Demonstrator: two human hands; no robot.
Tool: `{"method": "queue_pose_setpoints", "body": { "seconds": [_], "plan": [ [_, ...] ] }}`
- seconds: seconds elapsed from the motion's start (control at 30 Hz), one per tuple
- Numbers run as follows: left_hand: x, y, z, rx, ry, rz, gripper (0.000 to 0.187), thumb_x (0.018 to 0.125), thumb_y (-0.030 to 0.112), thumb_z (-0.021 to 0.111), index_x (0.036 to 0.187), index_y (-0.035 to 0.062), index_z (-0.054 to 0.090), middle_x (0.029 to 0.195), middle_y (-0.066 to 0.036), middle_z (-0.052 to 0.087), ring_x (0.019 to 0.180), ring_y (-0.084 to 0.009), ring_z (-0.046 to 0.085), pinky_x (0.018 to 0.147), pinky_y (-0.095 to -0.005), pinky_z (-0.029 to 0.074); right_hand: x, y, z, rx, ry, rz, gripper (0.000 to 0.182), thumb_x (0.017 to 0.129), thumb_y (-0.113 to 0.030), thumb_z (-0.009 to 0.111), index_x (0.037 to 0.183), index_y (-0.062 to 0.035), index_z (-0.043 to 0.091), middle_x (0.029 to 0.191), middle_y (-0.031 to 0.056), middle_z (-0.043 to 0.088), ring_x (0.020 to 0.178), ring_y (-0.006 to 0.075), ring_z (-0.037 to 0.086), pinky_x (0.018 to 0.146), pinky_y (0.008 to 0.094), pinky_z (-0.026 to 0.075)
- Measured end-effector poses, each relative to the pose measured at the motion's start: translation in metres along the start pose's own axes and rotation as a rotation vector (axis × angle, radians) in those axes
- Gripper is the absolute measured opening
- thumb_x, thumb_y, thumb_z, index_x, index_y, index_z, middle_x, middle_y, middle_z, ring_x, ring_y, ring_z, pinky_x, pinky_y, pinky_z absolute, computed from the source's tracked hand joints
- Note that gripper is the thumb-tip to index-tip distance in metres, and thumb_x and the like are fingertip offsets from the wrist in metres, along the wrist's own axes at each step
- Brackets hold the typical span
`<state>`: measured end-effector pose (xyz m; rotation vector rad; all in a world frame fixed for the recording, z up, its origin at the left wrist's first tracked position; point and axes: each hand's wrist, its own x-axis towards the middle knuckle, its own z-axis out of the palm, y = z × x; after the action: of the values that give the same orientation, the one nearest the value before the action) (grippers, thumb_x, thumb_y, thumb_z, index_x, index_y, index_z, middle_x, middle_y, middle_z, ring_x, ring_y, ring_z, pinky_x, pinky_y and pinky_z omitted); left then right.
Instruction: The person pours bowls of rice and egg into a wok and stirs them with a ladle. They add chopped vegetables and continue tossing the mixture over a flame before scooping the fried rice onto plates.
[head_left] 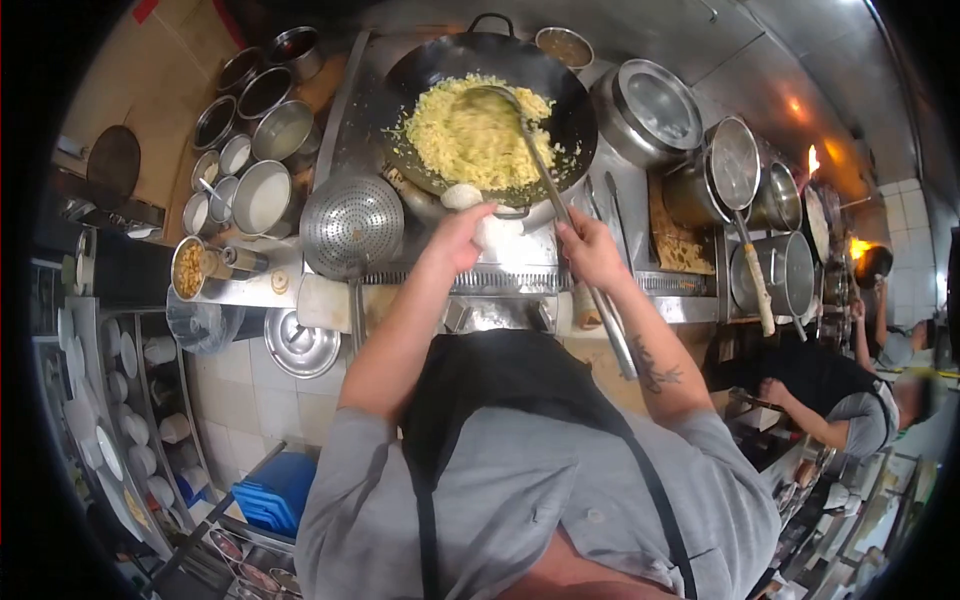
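A large black wok (578,115) sits on the stove, holding yellow fried rice (450,150) with green bits. My right hand (592,250) is closed around the long metal handle of a ladle (540,165). The ladle's head is in the rice and blurred by motion; its handle end reaches back past my forearm. My left hand (462,238) is closed on a white cloth (500,236) at the wok's near rim, beside the near loop handle. The cloth hides part of my fingers' grip.
A perforated strainer (352,225) lies left of the wok, near several metal pots of seasonings (263,195). To the right stand a lidded pot (655,105), a mesh skimmer (736,165) and a stockpot (785,275). Co-workers (850,415) stand farther right, near open flames (858,247).
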<state>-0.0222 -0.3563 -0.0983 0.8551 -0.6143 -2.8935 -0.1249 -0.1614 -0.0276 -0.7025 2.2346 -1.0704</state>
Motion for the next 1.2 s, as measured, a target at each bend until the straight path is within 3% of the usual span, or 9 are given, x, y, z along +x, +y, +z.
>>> {"method": "queue_pose_setpoints", "body": {
  "seconds": [0.3, 0.43, 0.47, 0.57, 0.77, 0.9, 1.0, 1.07, 1.2],
  "plan": [
    [0.026, -0.006, -0.004, 0.054, 0.059, -0.032, 0.019, 0.091, 0.013, 0.055, 0.106, -0.0002, 0.057, 0.101, -0.016, 0.065, 0.088, -0.0292, 0.067, 0.076, -0.0449, 0.058, -0.023, 0.006, 0.003, 0.174, -0.222, 0.287, 0.045, 0.099, -0.019, 0.049, 0.138, 0.0029, 0.042, 0.066, 0.0034, 0.054, 0.055, 0.011, 0.054, 0.05, 0.0277, 0.044],
    [0.005, -0.03, 0.005, 0.062, 0.215, -0.004, 0.027, 0.088, 0.008, 0.05, 0.113, -0.0014, 0.048, 0.109, -0.022, 0.061, 0.093, -0.0355, 0.066, 0.079, -0.053, 0.057, -0.04, 0.03, -0.053, -0.398, -0.229, -0.161, 0.049, 0.094, -0.012, 0.053, 0.14, -0.0039, 0.04, 0.101, 0.031, 0.062, 0.09, 0.0392, 0.066, 0.077, 0.0401, 0.051],
    [-0.024, -0.041, 0.014, 0.053, 0.288, 0.082, 0.033, 0.086, 0.007, 0.05, 0.117, -0.0017, 0.043, 0.115, -0.024, 0.058, 0.1, -0.0383, 0.064, 0.083, -0.0592, 0.054, -0.055, 0.036, -0.091, -0.44, -0.249, -0.477, 0.053, 0.092, -0.009, 0.055, 0.143, -0.0054, 0.037, 0.095, 0.0263, 0.065, 0.083, 0.0348, 0.067, 0.076, 0.039, 0.051],
    [-0.104, -0.056, 0.044, -0.023, 0.278, 0.078, 0.03, 0.085, 0.0, 0.047, 0.114, 0.0008, 0.044, 0.115, -0.021, 0.057, 0.103, -0.0372, 0.063, 0.088, -0.0555, 0.053, -0.106, -0.05, -0.194, 0.049, -0.654, 0.612, 0.06, 0.086, -0.004, 0.061, 0.143, -0.0124, 0.043, 0.074, 0.0057, 0.059, 0.054, 0.011, 0.052, 0.05, 0.0297, 0.047],
    [-0.038, -0.017, 0.047, -0.055, 0.184, -0.082, 0.027, 0.085, 0.003, 0.051, 0.112, -0.0018, 0.047, 0.108, -0.018, 0.057, 0.097, -0.035, 0.063, 0.088, -0.0533, 0.053, -0.018, -0.001, -0.169, -0.114, -0.447, 0.274, 0.055, 0.089, -0.011, 0.059, 0.142, -0.0151, 0.045, 0.07, 0.0021, 0.061, 0.049, 0.0086, 0.049, 0.045, 0.0288, 0.043],
    [-0.068, -0.1, -0.011, 0.083, 0.241, 0.098, 0.029, 0.087, 0.002, 0.055, 0.115, -0.004, 0.049, 0.108, -0.018, 0.06, 0.094, -0.0298, 0.065, 0.082, -0.0438, 0.057, -0.042, 0.046, -0.068, -0.456, -0.084, -0.107, 0.051, 0.093, -0.012, 0.055, 0.142, -0.0186, 0.044, 0.1, 0.0172, 0.071, 0.077, 0.0219, 0.067, 0.077, 0.0379, 0.051],
    [-0.129, -0.096, 0.007, 0.071, 0.113, 0.05, 0.03, 0.087, -0.004, 0.049, 0.117, -0.004, 0.048, 0.114, -0.019, 0.058, 0.102, -0.0316, 0.064, 0.084, -0.0452, 0.058, -0.079, 0.015, -0.128, -0.363, -0.321, -0.051, 0.049, 0.091, 0.0, 0.054, 0.138, -0.0139, 0.048, 0.136, 0.0148, 0.051, 0.13, 0.0267, 0.047, 0.107, 0.035, 0.037],
    [-0.121, -0.08, 0.026, 0.129, 0.224, 0.011, 0.026, 0.086, -0.004, 0.049, 0.111, -0.0076, 0.05, 0.105, -0.019, 0.062, 0.096, -0.0322, 0.066, 0.084, -0.0458, 0.058, -0.073, -0.014, -0.169, -0.26, -0.478, 0.123, 0.045, 0.093, -0.005, 0.053, 0.138, -0.0088, 0.049, 0.076, -0.0007, 0.062, 0.065, 0.0057, 0.05, 0.061, 0.0233, 0.043],
    [-0.062, -0.03, -0.002, 0.596, -0.082, 0.274, 0.03, 0.09, 0.009, 0.052, 0.114, -0.0081, 0.052, 0.101, -0.018, 0.065, 0.092, -0.0306, 0.067, 0.084, -0.0437, 0.055, -0.034, -0.04, -0.146, -0.559, -0.287, 0.111, 0.044, 0.091, -0.011, 0.056, 0.135, -0.0114, 0.054, 0.064, -0.0018, 0.051, 0.059, 0.0078, 0.046, 0.057, 0.0284, 0.042]
  ]
}}
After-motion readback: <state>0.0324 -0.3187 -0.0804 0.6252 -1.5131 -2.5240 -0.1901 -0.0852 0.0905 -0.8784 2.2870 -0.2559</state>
